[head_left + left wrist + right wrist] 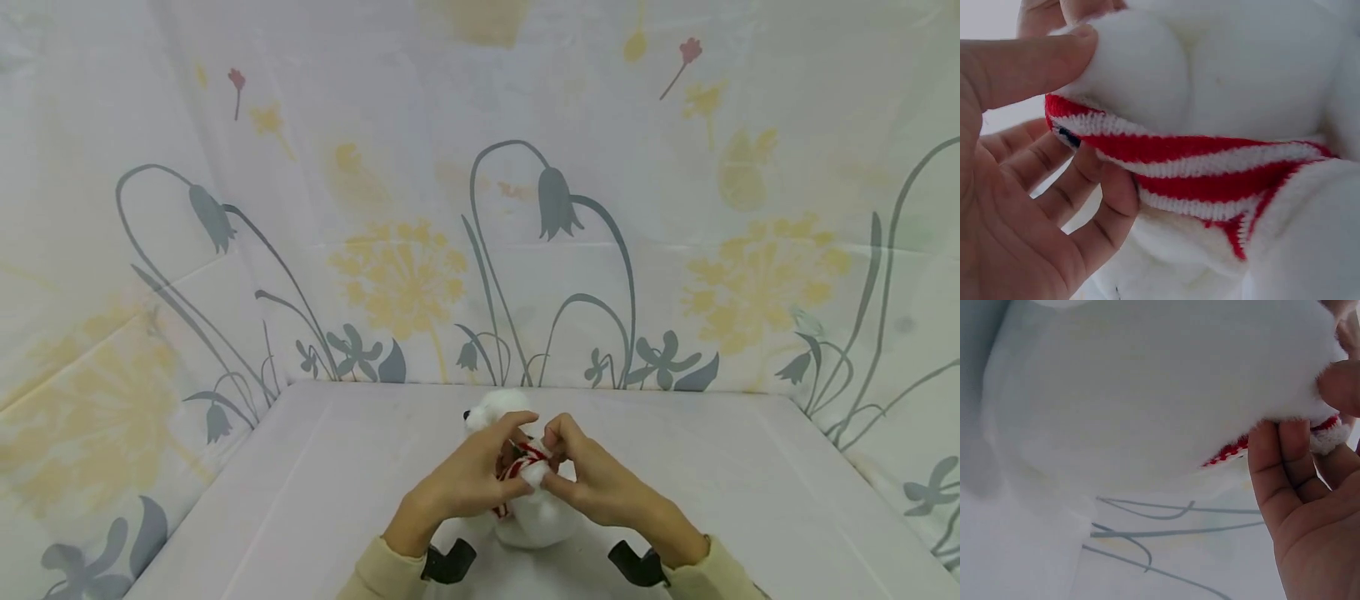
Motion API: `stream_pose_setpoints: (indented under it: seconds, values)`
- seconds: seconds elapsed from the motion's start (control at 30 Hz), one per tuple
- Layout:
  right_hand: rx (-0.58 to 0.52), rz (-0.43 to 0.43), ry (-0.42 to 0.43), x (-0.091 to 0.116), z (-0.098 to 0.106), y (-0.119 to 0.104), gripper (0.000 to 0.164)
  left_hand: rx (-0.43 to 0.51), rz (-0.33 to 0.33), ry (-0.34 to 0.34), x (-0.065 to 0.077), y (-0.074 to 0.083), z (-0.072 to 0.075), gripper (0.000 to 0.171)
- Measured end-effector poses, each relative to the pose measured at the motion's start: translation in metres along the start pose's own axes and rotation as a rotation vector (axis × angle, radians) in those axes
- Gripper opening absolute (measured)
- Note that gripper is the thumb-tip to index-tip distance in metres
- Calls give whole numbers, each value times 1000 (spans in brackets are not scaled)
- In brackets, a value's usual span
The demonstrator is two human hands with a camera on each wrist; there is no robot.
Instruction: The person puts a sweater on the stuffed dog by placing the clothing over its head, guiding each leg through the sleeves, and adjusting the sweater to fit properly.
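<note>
You had the white plush toy (536, 527) on the counter (337, 467), directly before you, probably so both sides stayed reachable. Your left hand (468, 473) pinched the striped knit (1191, 169) together with white plush; your right hand (606, 482) pinched its other side, seemingly because soft, yielding fabric needed steadying from two sides.

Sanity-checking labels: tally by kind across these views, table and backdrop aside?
Hands: 2 (left hand, right hand)
Sleeves: 2 (left sleeve, right sleeve)
Black wrist pieces: 2 (left piece, right piece)
Plush toy: 1
Striped knit: 1
Total: 8
</note>
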State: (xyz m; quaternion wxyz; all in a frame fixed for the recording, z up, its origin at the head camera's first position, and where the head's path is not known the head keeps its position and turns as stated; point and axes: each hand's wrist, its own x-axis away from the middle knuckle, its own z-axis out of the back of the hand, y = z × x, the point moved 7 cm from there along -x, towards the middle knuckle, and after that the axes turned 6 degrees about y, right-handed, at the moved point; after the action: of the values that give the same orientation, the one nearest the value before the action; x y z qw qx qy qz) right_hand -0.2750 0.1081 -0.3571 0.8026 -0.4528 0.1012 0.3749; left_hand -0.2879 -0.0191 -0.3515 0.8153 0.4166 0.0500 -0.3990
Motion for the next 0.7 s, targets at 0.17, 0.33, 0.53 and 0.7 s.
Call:
stream_pose_setpoints:
  seconds: [0.17,0.33,0.53,0.7]
  values:
    - [15,-22,35,-1,3,5,35,-48,-11,54,-2,-1,-1,54]
    - [60,-27,32,-1,2,10,36,-89,-14,108,-4,0,-4,34]
    - [126,3,65,-1,-2,15,38,-117,-62,158,-6,0,-11,33]
    - [173,42,157,-2,2,16,39,-125,-105,222,-6,-4,-12,32]
